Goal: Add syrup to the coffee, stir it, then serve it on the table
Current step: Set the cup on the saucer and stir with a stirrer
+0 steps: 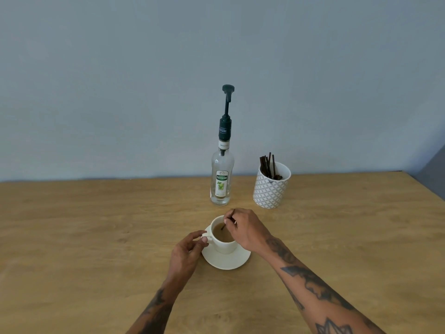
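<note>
A white coffee cup with light brown coffee stands on a white saucer in the middle of the wooden table. My right hand hovers over the cup's right rim and pinches a thin dark stir stick, whose lower end dips into the coffee. My left hand rests at the cup's left side, its fingertips closed on the handle. Behind the cup stands a clear syrup bottle with a dark green pump on top, apart from both hands.
A white patterned pot holding several dark stir sticks stands to the right of the bottle. The wooden table runs back to a grey-blue wall; its right edge slants in at the far right.
</note>
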